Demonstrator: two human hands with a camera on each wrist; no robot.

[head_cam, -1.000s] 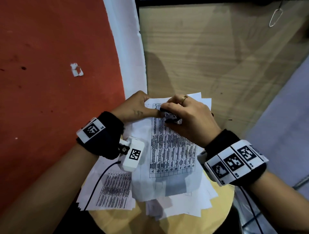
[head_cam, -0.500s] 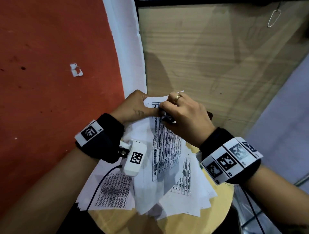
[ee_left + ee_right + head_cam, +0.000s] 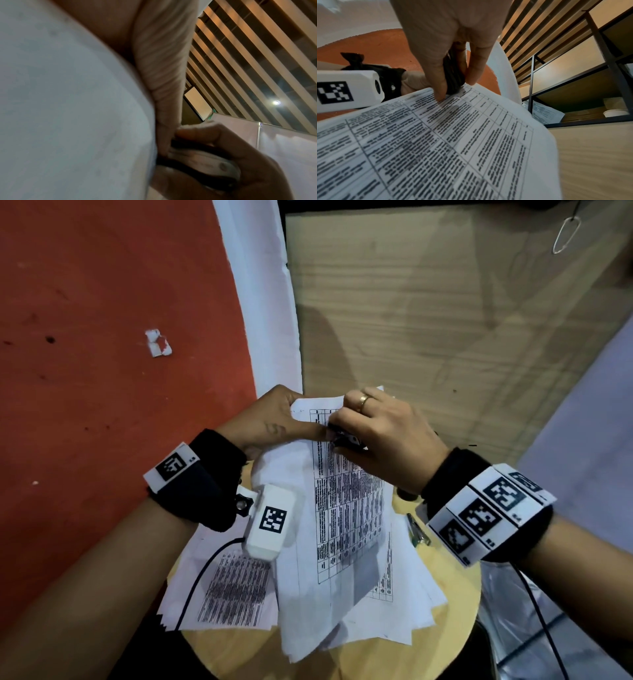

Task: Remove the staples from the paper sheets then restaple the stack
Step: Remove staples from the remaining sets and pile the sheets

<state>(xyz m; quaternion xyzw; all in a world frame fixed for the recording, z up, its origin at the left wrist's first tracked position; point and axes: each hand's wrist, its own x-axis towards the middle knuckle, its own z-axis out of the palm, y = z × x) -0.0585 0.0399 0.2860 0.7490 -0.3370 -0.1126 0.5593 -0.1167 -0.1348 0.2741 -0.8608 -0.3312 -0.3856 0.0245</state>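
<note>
A stack of printed paper sheets (image 3: 346,508) lies lifted off a round wooden stool (image 3: 455,587). My left hand (image 3: 274,422) pinches the stack's top left corner, thumb on the printed side. My right hand (image 3: 387,440) grips a small black-and-white staple tool (image 3: 347,438) pressed at that same corner, next to the left thumb. In the right wrist view the thumb and fingers clamp the tool's black ribbed body (image 3: 453,75) against the table-printed sheet (image 3: 453,135). The left wrist view shows the tool (image 3: 205,161) against the paper's edge (image 3: 68,94). No staple is visible.
More loose printed sheets (image 3: 236,590) lie on the stool under my left wrist. A thin pen-like item (image 3: 418,530) rests on the stool by my right wrist. A wooden panel (image 3: 411,320) lies beyond, red floor (image 3: 102,371) to the left with a white scrap (image 3: 157,343).
The held stack has lifted and bowed upward off the stool as both hands rose slightly. The sheets beneath and the pen-like item have come into view.
</note>
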